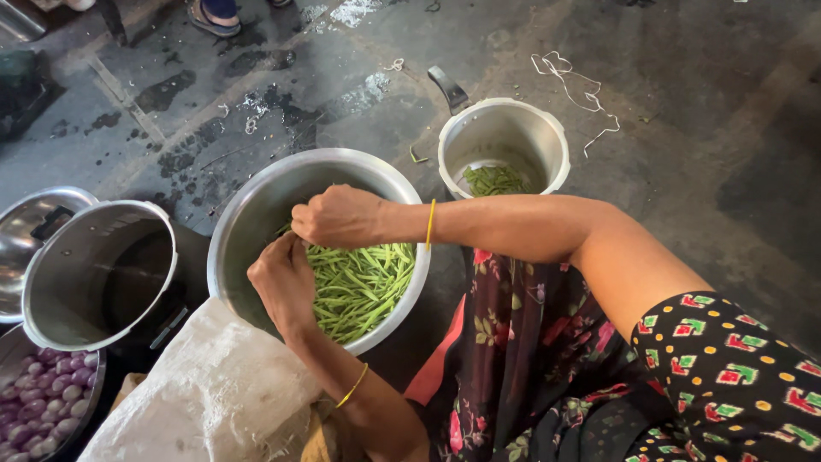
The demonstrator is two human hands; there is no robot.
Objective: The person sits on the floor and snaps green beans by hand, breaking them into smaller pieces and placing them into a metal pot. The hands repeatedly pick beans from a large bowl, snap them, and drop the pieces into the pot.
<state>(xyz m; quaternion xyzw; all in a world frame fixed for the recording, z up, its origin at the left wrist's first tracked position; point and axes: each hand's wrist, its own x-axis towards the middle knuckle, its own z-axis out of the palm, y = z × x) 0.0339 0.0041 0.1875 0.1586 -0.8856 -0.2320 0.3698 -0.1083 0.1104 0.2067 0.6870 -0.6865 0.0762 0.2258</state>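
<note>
Green beans (363, 287) under both hands, steel bowl (256, 214)

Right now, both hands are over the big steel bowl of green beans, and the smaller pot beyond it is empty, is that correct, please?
Not quite: the smaller pot is not empty. The head view shows a small heap of cut green pieces on its bottom. The rest holds: the left hand and the right hand are both over the big steel bowl of green beans.
</note>
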